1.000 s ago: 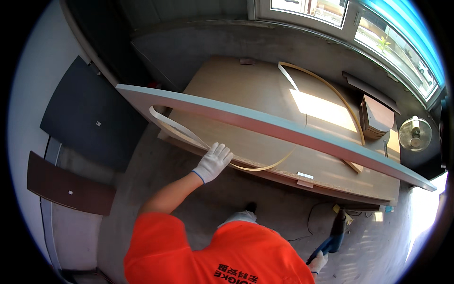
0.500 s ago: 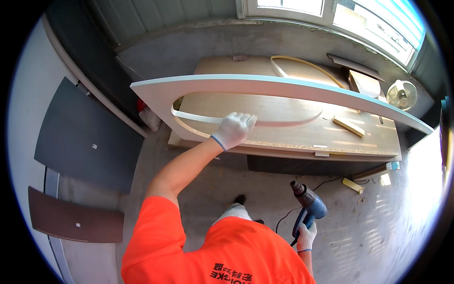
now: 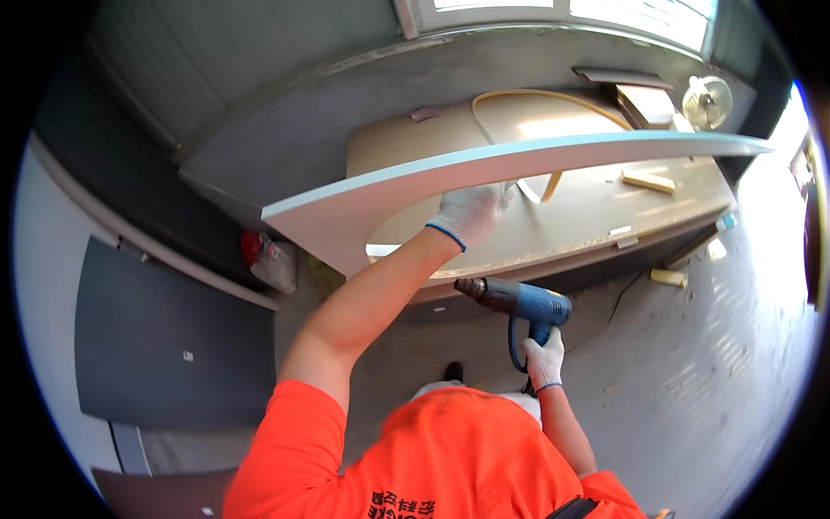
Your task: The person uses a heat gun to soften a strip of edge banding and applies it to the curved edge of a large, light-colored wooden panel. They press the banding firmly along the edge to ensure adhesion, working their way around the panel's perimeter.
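Left hand (image 3: 469, 214) and right hand (image 3: 545, 359) are covered in white knit, trimmed blue at the cuffs. Heat gun (image 3: 526, 301) is coloured blue, nozzle dark. Shirt (image 3: 467, 450) is dyed bright orange-red, marked with black print. Cut-out panel (image 3: 519, 162) is finished in white. Board (image 3: 406, 140) is toned tan. Floor (image 3: 683, 363) is seen as grey, streaked with pale light.

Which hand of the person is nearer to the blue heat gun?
Right. The right hand holds the heat gun; the left hand is apart from it, farther forward, at the white panel.
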The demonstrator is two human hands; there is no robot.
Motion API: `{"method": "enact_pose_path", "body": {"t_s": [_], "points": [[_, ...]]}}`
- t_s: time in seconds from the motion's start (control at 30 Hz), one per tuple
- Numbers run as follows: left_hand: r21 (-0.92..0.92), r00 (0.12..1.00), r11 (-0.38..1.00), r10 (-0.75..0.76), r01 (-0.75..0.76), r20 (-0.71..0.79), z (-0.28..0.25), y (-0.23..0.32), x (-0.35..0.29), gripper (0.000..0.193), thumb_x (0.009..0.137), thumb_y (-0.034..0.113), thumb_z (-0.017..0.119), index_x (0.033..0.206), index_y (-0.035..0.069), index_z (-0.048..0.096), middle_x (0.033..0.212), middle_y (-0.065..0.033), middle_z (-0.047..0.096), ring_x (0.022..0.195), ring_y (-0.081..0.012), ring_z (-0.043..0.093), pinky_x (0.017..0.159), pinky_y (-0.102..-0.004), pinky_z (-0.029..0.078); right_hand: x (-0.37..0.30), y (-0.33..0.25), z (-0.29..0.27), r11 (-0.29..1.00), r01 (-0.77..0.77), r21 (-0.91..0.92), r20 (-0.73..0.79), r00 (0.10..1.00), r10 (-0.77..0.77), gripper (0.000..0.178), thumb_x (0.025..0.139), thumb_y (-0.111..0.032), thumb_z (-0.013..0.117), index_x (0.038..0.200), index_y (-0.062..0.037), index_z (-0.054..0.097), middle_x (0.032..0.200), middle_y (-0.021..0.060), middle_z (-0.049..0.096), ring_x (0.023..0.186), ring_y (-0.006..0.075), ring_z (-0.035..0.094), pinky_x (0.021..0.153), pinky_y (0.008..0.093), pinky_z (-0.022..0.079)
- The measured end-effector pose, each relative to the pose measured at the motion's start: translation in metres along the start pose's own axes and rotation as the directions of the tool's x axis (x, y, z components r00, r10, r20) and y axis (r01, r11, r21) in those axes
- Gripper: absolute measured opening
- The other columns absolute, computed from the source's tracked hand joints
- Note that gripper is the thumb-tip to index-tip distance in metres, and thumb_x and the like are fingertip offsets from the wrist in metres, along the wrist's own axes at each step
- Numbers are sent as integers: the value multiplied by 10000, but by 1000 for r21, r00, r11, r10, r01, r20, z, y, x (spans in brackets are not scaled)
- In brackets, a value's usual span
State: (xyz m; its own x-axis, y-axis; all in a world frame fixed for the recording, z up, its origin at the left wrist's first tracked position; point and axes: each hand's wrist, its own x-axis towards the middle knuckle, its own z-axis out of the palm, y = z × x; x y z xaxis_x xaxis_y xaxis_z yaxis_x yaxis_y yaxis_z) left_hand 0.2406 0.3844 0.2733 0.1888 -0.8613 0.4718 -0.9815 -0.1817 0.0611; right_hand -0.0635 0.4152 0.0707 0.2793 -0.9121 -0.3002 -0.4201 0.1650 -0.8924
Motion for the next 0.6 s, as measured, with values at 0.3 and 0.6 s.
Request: {"method": "enact_pose_path", "body": {"t_s": [0.3,0.6], "points": [[-47,945,998,44,-31,323,-34,-3,-20,462,990,393,716,1292,47,660,1152,-206,759,1071,-384,745,915,-512,590,-3,-33,49,977,-85,-195,2,996,87,581,801,-294,731,1280,7,598,1011,302,754,998,486,746,921,528,575],[-98,886,880,461,-464,-57,-234,-28,16,144,984,-17,703,1123,8,730,984,-147,747,833,-300,731,791,-358,587,8,-66,44,980,-131,-147,-15,991,130,668,801,-331,729,1373,-15,595,1086,315,764,1069,506,734,990,533,569]]}}
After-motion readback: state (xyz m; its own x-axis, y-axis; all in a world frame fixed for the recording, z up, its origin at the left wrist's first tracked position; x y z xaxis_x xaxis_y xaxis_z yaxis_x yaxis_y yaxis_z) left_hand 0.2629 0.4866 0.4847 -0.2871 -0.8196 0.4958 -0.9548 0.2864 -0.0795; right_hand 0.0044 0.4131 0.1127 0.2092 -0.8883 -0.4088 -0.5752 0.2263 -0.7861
